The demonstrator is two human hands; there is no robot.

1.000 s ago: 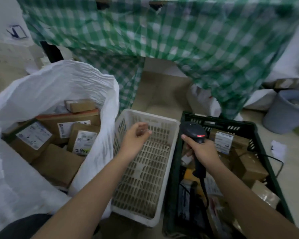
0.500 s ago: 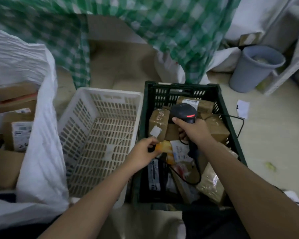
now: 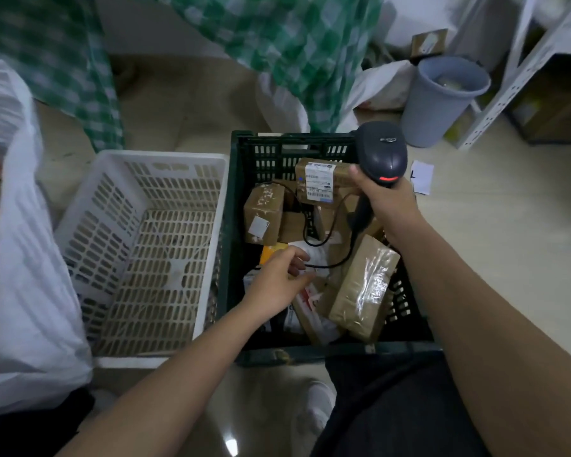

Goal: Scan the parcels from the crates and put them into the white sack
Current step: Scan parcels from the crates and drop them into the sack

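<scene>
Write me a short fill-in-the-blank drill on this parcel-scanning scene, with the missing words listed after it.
1. The right hand grips the handle of a dark ____.
2. The left hand reaches into the ____ crate, among the parcels.
3. The white crate holds ____ parcels.
4. The grey bin stands on the ____.

Missing words: scanner; green; no; floor

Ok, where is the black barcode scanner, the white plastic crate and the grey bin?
black barcode scanner (image 3: 381, 153), head view, top of its head
white plastic crate (image 3: 160, 157), head view, far rim
grey bin (image 3: 432, 107), head view, side wall
</scene>
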